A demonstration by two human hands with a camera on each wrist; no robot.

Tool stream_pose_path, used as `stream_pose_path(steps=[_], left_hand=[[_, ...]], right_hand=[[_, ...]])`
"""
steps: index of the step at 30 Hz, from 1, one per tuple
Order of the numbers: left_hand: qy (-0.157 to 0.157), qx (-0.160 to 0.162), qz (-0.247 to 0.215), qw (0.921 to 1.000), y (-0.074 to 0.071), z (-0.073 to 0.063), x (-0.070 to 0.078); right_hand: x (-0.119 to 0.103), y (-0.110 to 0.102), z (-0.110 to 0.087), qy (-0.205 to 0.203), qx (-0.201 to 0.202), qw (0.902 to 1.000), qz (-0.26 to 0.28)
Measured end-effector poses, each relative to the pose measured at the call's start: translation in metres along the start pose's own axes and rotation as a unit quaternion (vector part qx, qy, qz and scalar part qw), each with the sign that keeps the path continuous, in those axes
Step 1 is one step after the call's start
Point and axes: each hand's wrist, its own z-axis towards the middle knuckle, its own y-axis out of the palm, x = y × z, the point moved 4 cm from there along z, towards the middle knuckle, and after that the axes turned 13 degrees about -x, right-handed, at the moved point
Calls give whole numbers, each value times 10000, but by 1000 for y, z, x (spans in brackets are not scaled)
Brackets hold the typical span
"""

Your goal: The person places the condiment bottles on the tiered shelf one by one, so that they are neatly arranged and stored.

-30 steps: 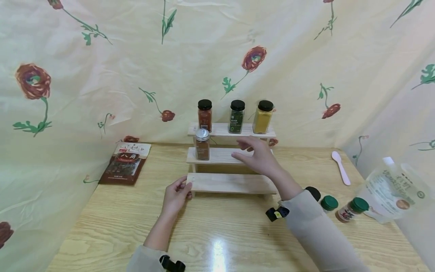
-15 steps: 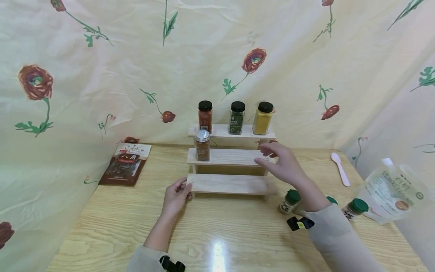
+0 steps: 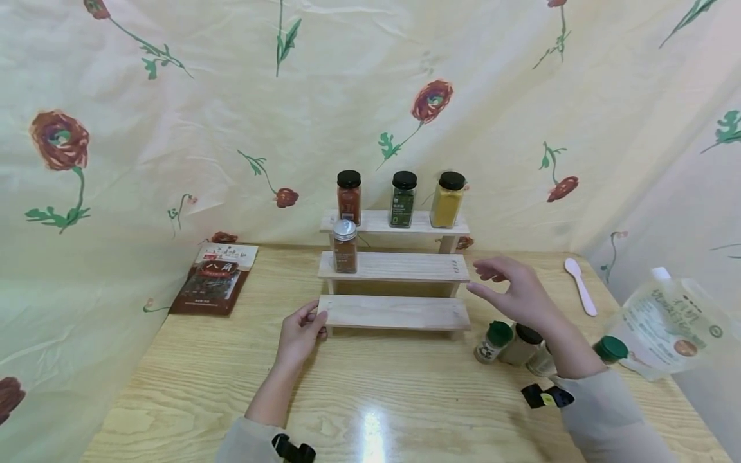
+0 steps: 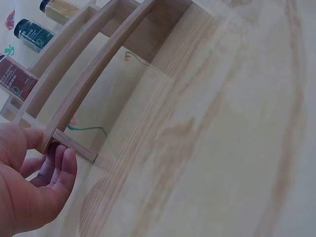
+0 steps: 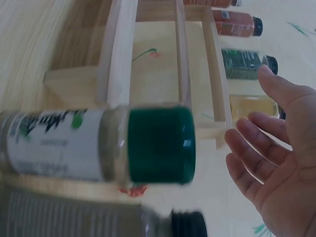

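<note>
Taking the rack as our mark, we find the green-capped jar standing upright on the table just beyond its front right corner, long axis vertical. A black-capped jar stands just beside it, on the side away from the rack.

The relation that counts, we judge, is right hand to green-capped jar. The right hand is clearly the nearer: it hangs just off the rack's right end, and the jar lies lower and toward the person's side. Its thumb and fingers are spread wide, slightly bent and empty, with the gap turned toward the rack. We see the left hand at the rack's left end, gripping the lowest shelf, thumb above and fingers curled below.
</note>
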Motion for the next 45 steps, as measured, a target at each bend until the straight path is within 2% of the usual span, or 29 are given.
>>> stream_pose_path(steps=[14, 20, 28, 33, 38, 45], left_hand=[[-56, 44, 16, 10000, 0, 0, 0], [-61, 60, 33, 10000, 0, -1, 0], [5, 84, 15, 10000, 0, -1, 0], [23, 105, 53, 9999, 1, -1, 0], [4, 109, 56, 9999, 1, -2, 0], [-35, 56, 34, 10000, 2, -3, 2]], right_hand=[[17, 4, -35, 98, -646, 9978, -56], [22, 10, -45, -56, -884, 9960, -147], [25, 13, -52, 111, -1607, 9869, 47], [29, 15, -54, 125, -1921, 9812, 123], [31, 14, -55, -15, -1974, 9800, 243], [30, 14, -57, -280, -1502, 9878, 305]])
